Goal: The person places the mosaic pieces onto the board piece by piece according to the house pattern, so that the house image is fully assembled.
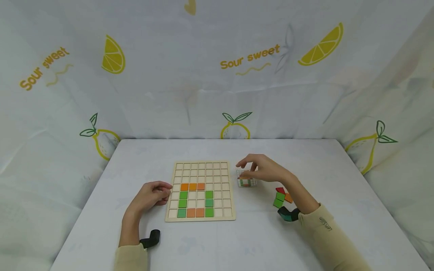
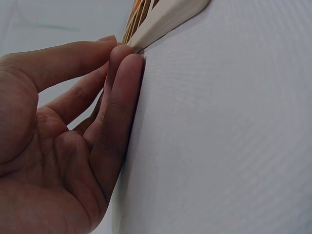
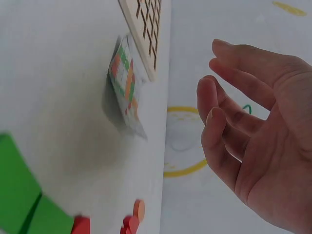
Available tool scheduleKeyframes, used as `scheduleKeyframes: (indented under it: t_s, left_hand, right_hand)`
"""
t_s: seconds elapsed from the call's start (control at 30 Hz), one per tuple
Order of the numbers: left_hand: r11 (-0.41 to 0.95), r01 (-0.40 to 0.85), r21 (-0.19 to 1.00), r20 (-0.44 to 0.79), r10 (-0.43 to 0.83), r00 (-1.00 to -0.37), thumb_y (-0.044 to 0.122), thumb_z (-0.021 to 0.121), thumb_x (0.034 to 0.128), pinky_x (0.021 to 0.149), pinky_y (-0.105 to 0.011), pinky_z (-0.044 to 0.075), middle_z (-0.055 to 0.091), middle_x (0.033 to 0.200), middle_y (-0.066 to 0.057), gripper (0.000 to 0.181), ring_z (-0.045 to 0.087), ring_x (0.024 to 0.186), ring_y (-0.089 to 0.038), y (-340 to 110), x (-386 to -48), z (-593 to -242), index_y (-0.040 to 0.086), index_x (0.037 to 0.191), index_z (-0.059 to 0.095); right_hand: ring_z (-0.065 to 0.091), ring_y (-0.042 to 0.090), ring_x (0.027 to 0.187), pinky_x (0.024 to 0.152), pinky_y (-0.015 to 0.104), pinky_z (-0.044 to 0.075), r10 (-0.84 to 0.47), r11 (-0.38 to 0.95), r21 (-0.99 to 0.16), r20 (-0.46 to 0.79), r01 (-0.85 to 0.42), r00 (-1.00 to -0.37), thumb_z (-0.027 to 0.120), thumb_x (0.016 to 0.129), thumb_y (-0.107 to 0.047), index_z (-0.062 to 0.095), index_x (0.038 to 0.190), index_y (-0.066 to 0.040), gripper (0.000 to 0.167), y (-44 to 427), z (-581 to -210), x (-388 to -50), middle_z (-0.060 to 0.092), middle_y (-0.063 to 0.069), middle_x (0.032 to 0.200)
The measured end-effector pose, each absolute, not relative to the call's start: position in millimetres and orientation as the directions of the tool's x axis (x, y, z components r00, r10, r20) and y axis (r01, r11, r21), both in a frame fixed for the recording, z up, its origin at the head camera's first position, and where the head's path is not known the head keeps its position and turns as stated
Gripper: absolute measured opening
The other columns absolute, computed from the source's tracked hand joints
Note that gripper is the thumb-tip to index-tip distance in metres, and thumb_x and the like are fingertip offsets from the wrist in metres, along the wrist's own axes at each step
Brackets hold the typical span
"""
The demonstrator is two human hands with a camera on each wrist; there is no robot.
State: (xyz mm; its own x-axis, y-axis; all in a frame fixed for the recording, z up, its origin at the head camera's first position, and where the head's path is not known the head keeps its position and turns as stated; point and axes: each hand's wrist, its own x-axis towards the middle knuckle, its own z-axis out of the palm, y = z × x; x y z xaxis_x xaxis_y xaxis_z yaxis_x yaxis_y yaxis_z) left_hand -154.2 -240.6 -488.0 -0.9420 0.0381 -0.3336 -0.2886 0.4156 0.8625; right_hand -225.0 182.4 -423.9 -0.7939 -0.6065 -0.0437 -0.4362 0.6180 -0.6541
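Note:
A square wooden grid board lies on the table, with orange and green square tiles forming a ring in its lower left part. My left hand rests beside the board's left edge; in the left wrist view its fingertips meet at the board's rim and seem to touch it. Right of the board lies a small card printed with a coloured grid pattern, its surface bent in the right wrist view. Above that card hovers my right hand, fingers loosely bent and apart, holding nothing.
Loose pieces lie right of the card, near my right forearm: green tiles, a red piece and an orange piece. A white cloth with lemon prints hangs behind the table. Each wrist wears a dark strap-like device.

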Motion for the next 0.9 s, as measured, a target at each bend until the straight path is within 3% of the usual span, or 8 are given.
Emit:
scheduleKeyframes:
  t_s: [0.2, 0.43, 0.6, 0.9]
  left_hand:
    - [0.418, -0.306, 0.855, -0.349, 0.029, -0.937, 0.014, 0.069, 0.0952, 0.072, -0.027, 0.061, 0.07, 0.095, -0.009, 0.027, 0.066, 0.081, -0.016, -241, -155, -489, 0.004, 0.12, 0.069]
    - [0.417, -0.315, 0.853, -0.356, 0.022, -0.934, 0.013, 0.069, 0.0949, 0.072, -0.026, 0.061, 0.069, 0.095, -0.009, 0.026, 0.066, 0.081, -0.017, -241, -155, -489, 0.005, 0.12, 0.069]
    - [0.416, -0.306, 0.856, -0.346, 0.023, -0.938, 0.013, 0.069, 0.0949, 0.072, -0.026, 0.061, 0.068, 0.096, -0.009, 0.025, 0.065, 0.082, -0.018, -240, -155, -490, 0.005, 0.119, 0.069]
    - [0.427, -0.295, 0.855, -0.338, 0.026, -0.941, 0.014, 0.068, 0.0958, 0.072, -0.026, 0.061, 0.069, 0.095, -0.008, 0.026, 0.065, 0.082, -0.017, -240, -155, -491, 0.005, 0.12, 0.069]
  right_hand:
    - [0.063, 0.016, 0.086, 0.073, 0.026, 0.055, -0.536, 0.669, -0.635, -0.054, -0.385, -0.843, 0.076, 0.093, -0.028, 0.07, 0.127, -0.012, 0.038, 225, -427, -220, 0.072, 0.01, 0.123]
    - [0.06, 0.017, 0.082, 0.058, 0.025, 0.053, -0.461, 0.71, -0.638, -0.101, -0.298, -0.882, 0.076, 0.093, -0.03, 0.07, 0.124, -0.009, 0.038, 273, -434, -207, 0.07, 0.012, 0.121]
    - [0.062, 0.014, 0.081, 0.064, 0.022, 0.054, -0.449, 0.722, -0.628, -0.107, -0.29, -0.887, 0.076, 0.093, -0.027, 0.072, 0.121, -0.008, 0.034, 298, -440, -194, 0.071, 0.007, 0.11]
    - [0.061, 0.011, 0.078, 0.067, 0.021, 0.053, -0.447, 0.73, -0.625, -0.128, -0.278, -0.885, 0.076, 0.092, -0.018, 0.074, 0.117, -0.009, 0.027, 328, -449, -181, 0.076, 0.008, 0.111]
